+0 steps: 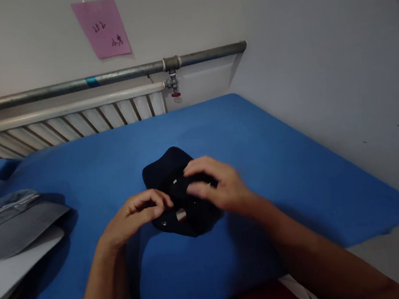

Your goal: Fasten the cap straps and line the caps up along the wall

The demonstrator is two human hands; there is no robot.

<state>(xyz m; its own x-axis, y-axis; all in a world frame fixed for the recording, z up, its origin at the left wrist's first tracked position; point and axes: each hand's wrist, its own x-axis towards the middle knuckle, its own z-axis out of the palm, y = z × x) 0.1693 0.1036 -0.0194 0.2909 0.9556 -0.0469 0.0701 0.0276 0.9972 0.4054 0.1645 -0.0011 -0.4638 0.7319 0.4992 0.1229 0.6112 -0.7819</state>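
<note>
A small dark navy cloth piece (168, 169) with metal snaps and a small silver tag lies in the middle of the blue table cover (274, 151). My left hand (135, 218) has its fingers curled and pinches the near left edge of the cloth. My right hand (217, 183) lies over the cloth's right side with its fingers bent down onto it, gripping it. Part of the cloth is hidden under both hands.
A stack of grey and white fabric pieces (12, 236) lies at the left edge. Behind the table run a white radiator (75, 119) and a metal pipe (106, 78) with a red valve. A pink note (103, 29) hangs on the wall. The wall stands close on the right.
</note>
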